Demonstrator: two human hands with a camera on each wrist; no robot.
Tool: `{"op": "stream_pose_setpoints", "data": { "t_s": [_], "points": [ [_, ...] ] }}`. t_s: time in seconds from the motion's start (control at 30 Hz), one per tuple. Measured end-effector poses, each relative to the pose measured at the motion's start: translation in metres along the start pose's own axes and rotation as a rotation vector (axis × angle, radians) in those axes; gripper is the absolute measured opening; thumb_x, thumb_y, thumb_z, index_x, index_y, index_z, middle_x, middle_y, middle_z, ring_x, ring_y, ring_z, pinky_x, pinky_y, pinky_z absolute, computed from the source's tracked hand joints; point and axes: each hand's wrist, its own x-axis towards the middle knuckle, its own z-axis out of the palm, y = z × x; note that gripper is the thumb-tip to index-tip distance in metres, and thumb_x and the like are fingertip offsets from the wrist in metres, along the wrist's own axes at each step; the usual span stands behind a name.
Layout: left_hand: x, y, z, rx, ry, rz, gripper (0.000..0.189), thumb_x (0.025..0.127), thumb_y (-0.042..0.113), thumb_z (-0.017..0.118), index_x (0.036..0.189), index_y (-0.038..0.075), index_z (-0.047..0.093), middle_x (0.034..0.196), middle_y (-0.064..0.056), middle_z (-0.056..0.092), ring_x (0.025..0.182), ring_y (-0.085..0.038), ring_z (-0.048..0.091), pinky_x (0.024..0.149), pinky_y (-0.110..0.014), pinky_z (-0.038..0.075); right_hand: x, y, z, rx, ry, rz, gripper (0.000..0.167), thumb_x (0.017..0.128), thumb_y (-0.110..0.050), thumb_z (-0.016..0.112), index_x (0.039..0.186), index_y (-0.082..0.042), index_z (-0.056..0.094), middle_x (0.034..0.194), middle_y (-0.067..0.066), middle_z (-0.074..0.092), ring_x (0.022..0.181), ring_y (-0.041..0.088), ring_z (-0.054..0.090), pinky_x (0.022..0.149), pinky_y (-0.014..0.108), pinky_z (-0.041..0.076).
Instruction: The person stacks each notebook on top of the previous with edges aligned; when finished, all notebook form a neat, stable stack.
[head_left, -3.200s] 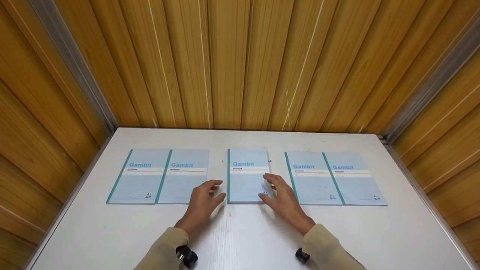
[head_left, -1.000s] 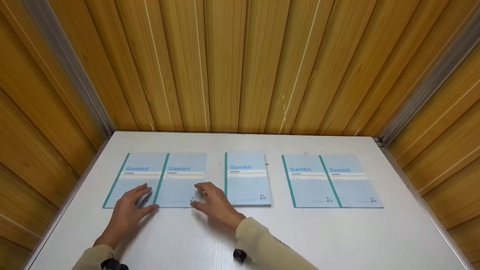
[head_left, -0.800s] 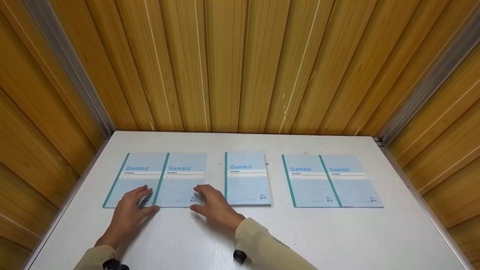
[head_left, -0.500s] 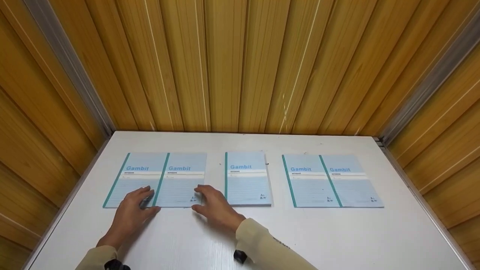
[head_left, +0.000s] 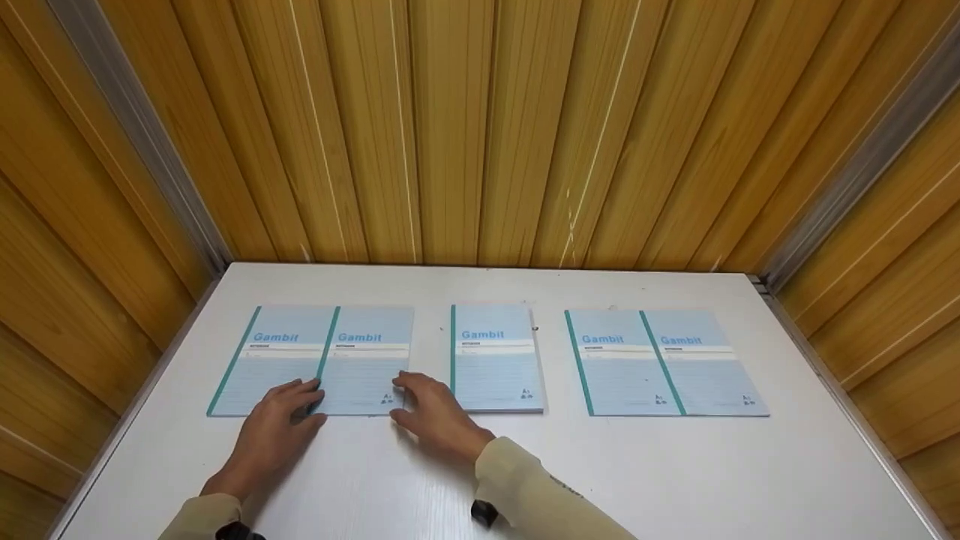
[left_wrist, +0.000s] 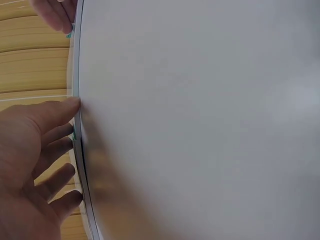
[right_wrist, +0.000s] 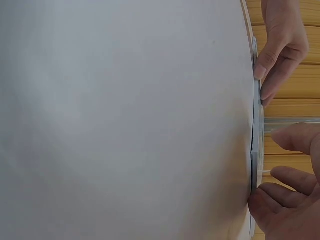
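Light blue "Gambit" notebooks with green spines lie flat in a row. My left hand [head_left: 281, 427] is over the lower right corner of the leftmost notebook [head_left: 277, 360], its fingers loosely bent and reaching the spine of the second notebook [head_left: 360, 367]. In the left wrist view, the left thumb [left_wrist: 62, 110] meets the notebooks' near edge. My right hand [head_left: 439, 412] is at the second notebook's lower right edge, thumb and fingers apart; in the right wrist view, its fingers [right_wrist: 280, 195] are loosely spread. Neither hand lifts anything.
A single, thicker-looking notebook [head_left: 495, 375] lies just right of my right hand. Two more, a nearer one [head_left: 619, 382] and the rightmost one [head_left: 709, 382], lie side by side further right. The white table [head_left: 675, 480] meets wood-look panel walls [head_left: 450, 135] behind and at both sides.
Both hands have moved left from around the middle notebook to the left pair. In the last second, the left hand has shifted slightly right, onto the second notebook's spine. The notebooks look unmoved.
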Motion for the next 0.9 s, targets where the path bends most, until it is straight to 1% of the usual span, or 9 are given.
{"op": "stream_pose_setpoints", "data": {
  "t_s": [0.2, 0.4, 0.5, 0.67, 0.8, 0.9],
  "points": [
    [0.001, 0.004, 0.003, 0.013, -0.016, -0.006, 0.043, 0.094, 0.005, 0.08, 0.136, -0.001, 0.071, 0.15, -0.018, 0.06, 0.147, -0.047, 0.043, 0.119, -0.065, 0.033, 0.0, 0.001, -0.002, 0.004, -0.006, 0.003, 0.045, 0.1, -0.009, 0.073, 0.141, 0.004, 0.061, 0.149, 0.018, 0.059, 0.141, 0.032, 0.053, 0.119, 0.042, 0.041],
    [0.0, 0.005, 0.005, 0.014, -0.026, -0.003, 0.043, 0.095, 0.005, 0.079, 0.137, 0.0, 0.07, 0.15, -0.018, 0.059, 0.146, -0.048, 0.043, 0.118, -0.066, 0.033, 0.0, 0.002, -0.002, 0.019, -0.017, 0.027, 0.045, 0.1, -0.008, 0.072, 0.142, 0.003, 0.061, 0.151, 0.019, 0.057, 0.143, 0.032, 0.051, 0.12, 0.044, 0.04],
    [-0.001, 0.006, 0.006, 0.014, -0.026, 0.007, 0.043, 0.094, 0.004, 0.079, 0.136, 0.0, 0.071, 0.149, -0.018, 0.06, 0.146, -0.048, 0.044, 0.117, -0.066, 0.034, -0.001, 0.002, -0.002, 0.015, -0.015, 0.033, 0.045, 0.1, -0.008, 0.072, 0.142, 0.003, 0.061, 0.151, 0.019, 0.057, 0.143, 0.033, 0.051, 0.12, 0.045, 0.04],
    [-0.003, 0.009, 0.008, -0.012, -0.023, 0.009, 0.038, 0.093, 0.004, 0.08, 0.131, 0.002, 0.075, 0.147, -0.017, 0.062, 0.145, -0.047, 0.046, 0.117, -0.065, 0.036, -0.003, 0.002, -0.003, -0.017, 0.014, 0.031, 0.043, 0.099, -0.007, 0.073, 0.139, 0.004, 0.062, 0.148, 0.02, 0.059, 0.141, 0.035, 0.053, 0.119, 0.045, 0.041],
    [-0.005, 0.012, 0.009, -0.043, 0.007, 0.028, 0.03, 0.093, 0.004, 0.08, 0.123, 0.003, 0.078, 0.142, -0.016, 0.066, 0.141, -0.045, 0.05, 0.117, -0.065, 0.037, -0.003, 0.004, -0.004, -0.046, 0.05, 0.006, 0.041, 0.097, -0.006, 0.074, 0.135, 0.005, 0.064, 0.146, 0.023, 0.06, 0.139, 0.038, 0.054, 0.118, 0.046, 0.042],
    [-0.006, 0.014, 0.01, -0.062, 0.038, 0.024, 0.028, 0.093, 0.004, 0.08, 0.121, 0.003, 0.079, 0.14, -0.018, 0.067, 0.138, -0.046, 0.053, 0.115, -0.064, 0.039, -0.004, 0.004, -0.006, -0.068, 0.065, 0.0, 0.039, 0.096, -0.005, 0.073, 0.133, 0.007, 0.065, 0.145, 0.026, 0.059, 0.139, 0.04, 0.053, 0.118, 0.048, 0.042]
  ]
}}
